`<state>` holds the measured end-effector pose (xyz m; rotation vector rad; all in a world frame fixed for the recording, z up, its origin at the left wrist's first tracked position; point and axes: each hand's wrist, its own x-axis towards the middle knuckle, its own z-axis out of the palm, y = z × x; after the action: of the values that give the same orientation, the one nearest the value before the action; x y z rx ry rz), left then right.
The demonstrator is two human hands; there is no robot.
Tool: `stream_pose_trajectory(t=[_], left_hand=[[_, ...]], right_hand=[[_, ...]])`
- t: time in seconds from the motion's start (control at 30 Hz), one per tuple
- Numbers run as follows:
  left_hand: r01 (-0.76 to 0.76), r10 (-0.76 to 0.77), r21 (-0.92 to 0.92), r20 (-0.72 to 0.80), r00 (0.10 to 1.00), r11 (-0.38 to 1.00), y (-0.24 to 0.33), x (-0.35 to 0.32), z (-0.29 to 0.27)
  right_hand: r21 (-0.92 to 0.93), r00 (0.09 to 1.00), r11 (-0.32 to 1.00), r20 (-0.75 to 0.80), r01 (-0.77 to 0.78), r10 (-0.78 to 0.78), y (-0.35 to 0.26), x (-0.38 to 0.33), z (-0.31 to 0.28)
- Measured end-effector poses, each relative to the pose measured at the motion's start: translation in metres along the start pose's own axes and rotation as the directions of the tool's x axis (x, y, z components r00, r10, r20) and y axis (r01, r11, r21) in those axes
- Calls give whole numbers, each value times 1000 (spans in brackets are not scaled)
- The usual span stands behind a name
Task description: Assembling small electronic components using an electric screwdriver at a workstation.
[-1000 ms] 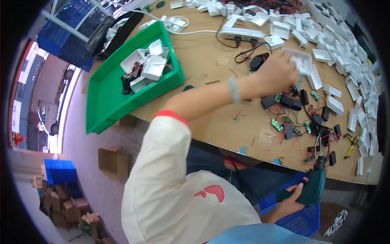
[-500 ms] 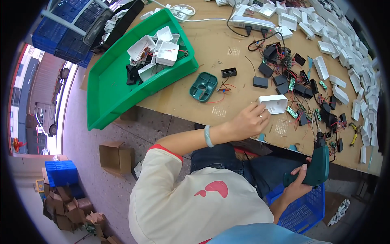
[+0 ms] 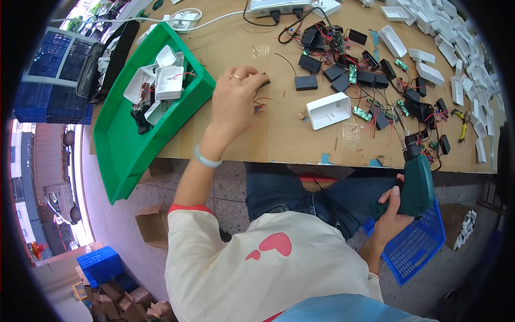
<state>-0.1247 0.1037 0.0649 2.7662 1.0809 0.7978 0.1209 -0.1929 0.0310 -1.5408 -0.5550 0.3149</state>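
My right hand (image 3: 392,213) is wrapped round a dark green electric screwdriver (image 3: 417,182), whose bit points up over the table's front edge. My left hand (image 3: 234,96) is over the table beside the green bin, fingers bent down and together. Its fingertips are beside a small black case (image 3: 266,79), partly covered by the hand. What the fingers pinch, if anything, is hidden. The dark green compartment tray is out of sight beneath this hand. Next to it lies a small part with red wires (image 3: 259,106). A white plastic box (image 3: 328,111) lies on the table between my hands.
A large green bin (image 3: 119,174) with white casings stands at the left. Black cases (image 3: 306,82), wires and green circuit boards (image 3: 362,114) lie at the middle right, with yellow-handled pliers (image 3: 462,126). White casings (image 3: 429,73) are heaped far right; a power strip (image 3: 279,7) lies at the back.
My left hand has let go of the white box, leaving it on the table, and moved left to the compartment tray. My right hand keeps hold of the screwdriver. The whole view has shifted.
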Motion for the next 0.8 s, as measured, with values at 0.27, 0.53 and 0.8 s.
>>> stream_pose_trajectory(t=[0.27,0.53,0.8], left_hand=[[-192,192,2,34,981,981,14,-18,-14],[-124,14,301,344,939,946,2,5,28],[-12,-74,290,284,956,957,5,8,34]], right_hand=[[33,999,999,39,-12,11,2,1,-1],[34,996,999,88,-8,5,-6,-3,3],[26,997,999,65,-34,32,-4,-4,-4]])
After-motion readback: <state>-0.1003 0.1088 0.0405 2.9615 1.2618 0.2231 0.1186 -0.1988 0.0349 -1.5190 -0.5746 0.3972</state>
